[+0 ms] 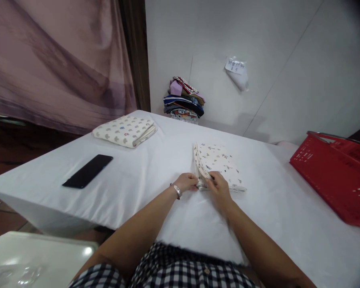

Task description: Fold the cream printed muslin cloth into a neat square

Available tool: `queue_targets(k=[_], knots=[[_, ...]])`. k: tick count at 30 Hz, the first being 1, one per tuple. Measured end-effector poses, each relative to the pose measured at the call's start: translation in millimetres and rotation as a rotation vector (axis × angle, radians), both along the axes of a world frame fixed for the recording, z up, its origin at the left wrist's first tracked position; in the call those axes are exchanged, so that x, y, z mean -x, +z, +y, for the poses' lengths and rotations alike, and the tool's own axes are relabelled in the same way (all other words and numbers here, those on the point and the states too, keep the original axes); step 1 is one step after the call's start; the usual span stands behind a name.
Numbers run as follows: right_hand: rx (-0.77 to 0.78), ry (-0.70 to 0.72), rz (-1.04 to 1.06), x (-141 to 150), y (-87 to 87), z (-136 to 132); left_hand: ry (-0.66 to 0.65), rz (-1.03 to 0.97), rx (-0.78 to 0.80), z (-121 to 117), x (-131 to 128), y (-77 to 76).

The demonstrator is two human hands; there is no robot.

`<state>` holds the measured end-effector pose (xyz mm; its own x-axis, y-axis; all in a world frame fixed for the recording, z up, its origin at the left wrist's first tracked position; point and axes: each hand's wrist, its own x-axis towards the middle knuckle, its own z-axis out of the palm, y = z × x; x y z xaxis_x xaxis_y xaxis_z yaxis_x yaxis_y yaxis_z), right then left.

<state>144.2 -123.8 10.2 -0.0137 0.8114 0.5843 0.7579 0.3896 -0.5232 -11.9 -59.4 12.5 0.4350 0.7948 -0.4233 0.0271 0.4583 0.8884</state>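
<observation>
Pinching the near left corner of a small cream cotton cloth printed with little grey and brown motifs (220, 158), the right hand (219, 185) has thumb and fingers closed on the upper layers. The left hand (186, 182), with a shiny silvery band (177, 191) at the wrist, is right at the same corner, fingers bunched together; can't tell if it's gripping an edge or just touching.

Progress-wise, I'd call this one mostly done: it's already a compact, layered rectangle lying flat on the white-covered table (165, 160). The layers along the left side look a bit loose and uneven, so tidying those edges seems to be about all that's left.

Further out to the left there's a black rectangular phone (88, 171), and beyond it a bigger cream cloth with grey mushroom-like prints (120, 131), which looks finished, folded thick and neat. Over on the right sits a red perforated plastic basket (333, 176). Past the far edge, a pile of mixed-colour folded fabrics (183, 100) is stacked by the wall.
</observation>
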Motion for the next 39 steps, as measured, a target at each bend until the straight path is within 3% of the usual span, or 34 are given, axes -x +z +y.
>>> queue_targets(k=[6, 11, 17, 25, 39], knots=[[-0.023, 0.058, -0.166, -2.6, -1.5, 2.0, -0.043, 0.004, 0.007, -1.2, 2.0, 3.3], [-0.064, -0.001, -0.159, 1.4, -2.7, 2.3, -0.047, 0.026, -0.001, -2.4, 0.5, 4.4], [0.029, 0.061, -0.265, 4.8, -3.3, -0.1, -0.03, -0.017, -0.004, -2.4, -0.9, 0.4], [-0.009, 0.014, -0.303, 8.4, -10.2, -3.3, -0.058, -0.031, 0.005, -1.0, 0.5, -1.2], [0.098, 0.04, -0.009, -5.2, -4.5, 4.8, -0.04, -0.112, 0.051, -2.1, 2.2, 4.6]])
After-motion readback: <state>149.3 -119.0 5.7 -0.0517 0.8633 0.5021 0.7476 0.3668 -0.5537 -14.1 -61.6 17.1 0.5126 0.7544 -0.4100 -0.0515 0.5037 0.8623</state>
